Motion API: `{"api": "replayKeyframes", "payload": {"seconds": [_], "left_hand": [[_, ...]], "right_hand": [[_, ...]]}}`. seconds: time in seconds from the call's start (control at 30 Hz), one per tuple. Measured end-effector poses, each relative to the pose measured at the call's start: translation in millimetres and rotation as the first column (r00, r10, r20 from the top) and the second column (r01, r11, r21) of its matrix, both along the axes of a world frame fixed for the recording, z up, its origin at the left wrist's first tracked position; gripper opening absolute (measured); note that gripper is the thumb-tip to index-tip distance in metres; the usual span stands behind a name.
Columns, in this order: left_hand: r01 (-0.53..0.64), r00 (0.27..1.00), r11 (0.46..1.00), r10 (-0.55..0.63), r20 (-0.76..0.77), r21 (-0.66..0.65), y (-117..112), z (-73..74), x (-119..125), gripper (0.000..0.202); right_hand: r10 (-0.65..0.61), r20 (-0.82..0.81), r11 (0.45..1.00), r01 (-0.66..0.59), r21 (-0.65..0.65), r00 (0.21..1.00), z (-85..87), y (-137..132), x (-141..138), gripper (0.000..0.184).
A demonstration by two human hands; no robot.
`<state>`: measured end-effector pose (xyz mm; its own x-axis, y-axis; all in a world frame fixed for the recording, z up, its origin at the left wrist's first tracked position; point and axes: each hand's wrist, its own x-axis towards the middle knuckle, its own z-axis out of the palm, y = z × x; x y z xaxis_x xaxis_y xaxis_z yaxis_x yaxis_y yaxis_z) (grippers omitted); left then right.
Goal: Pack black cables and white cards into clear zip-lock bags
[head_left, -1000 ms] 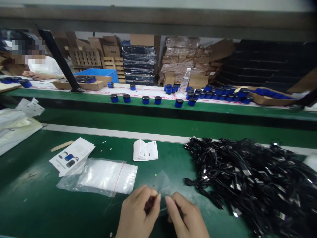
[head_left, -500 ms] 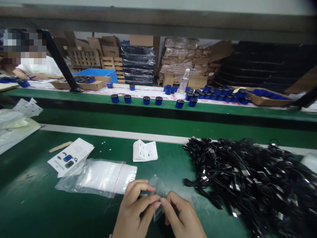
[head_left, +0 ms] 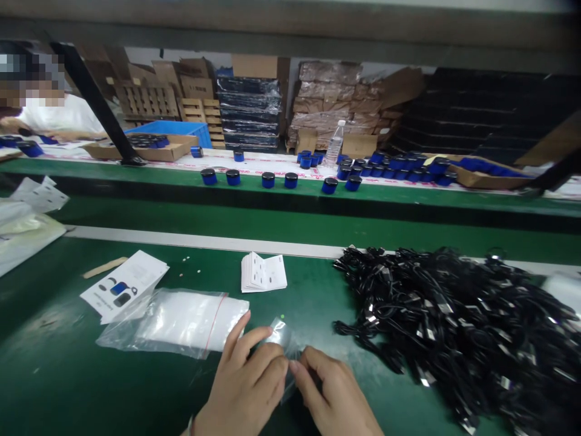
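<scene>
The bag (head_left: 280, 333) is between the two hands, low over the surface (head_left: 136, 387); whether it touches down, I cannot tell. The left hand (head_left: 254, 378) grips it with bent fingers, others reaching toward the plastic pack (head_left: 181, 321); the right hand (head_left: 324, 384) pinches its edge between thumb and curled forefinger. Such thin film probably handles best with light pinches set close together: if layers cling, roll thumb against finger rather than tug, as a sharp pull could tear it. Keep the right hand clear of the cables (head_left: 436, 327) nearby.
</scene>
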<state>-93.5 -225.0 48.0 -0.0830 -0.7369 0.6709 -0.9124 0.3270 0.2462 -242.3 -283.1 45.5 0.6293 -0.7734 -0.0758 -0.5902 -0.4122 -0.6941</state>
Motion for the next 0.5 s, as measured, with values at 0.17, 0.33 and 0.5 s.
{"api": "replayKeyframes", "payload": {"seconds": [0.17, 0.33, 0.5], "left_hand": [[0.017, 1.000, 1.000, -0.017, 0.013, -0.012, -0.2, 8.1, 2.5, 0.018], [-0.021, 0.996, 0.997, 0.014, -0.089, -0.077, 0.1, 6.2, -1.6, 0.017], [0.041, 0.990, 0.996, -0.030, -0.135, 0.084, 7.1, 1.2, 5.1, 0.016]], "right_hand": [[-0.002, -0.002, 0.998, 0.002, 0.059, 1.000, 5.1, -0.7, -0.5, 0.034], [-0.028, 0.002, 1.000, 0.028, 0.000, 1.000, 0.6, 0.3, 0.1, 0.034], [-0.041, 0.031, 0.991, 0.037, 0.129, 0.999, 2.5, -0.6, -0.7, 0.037]]}}
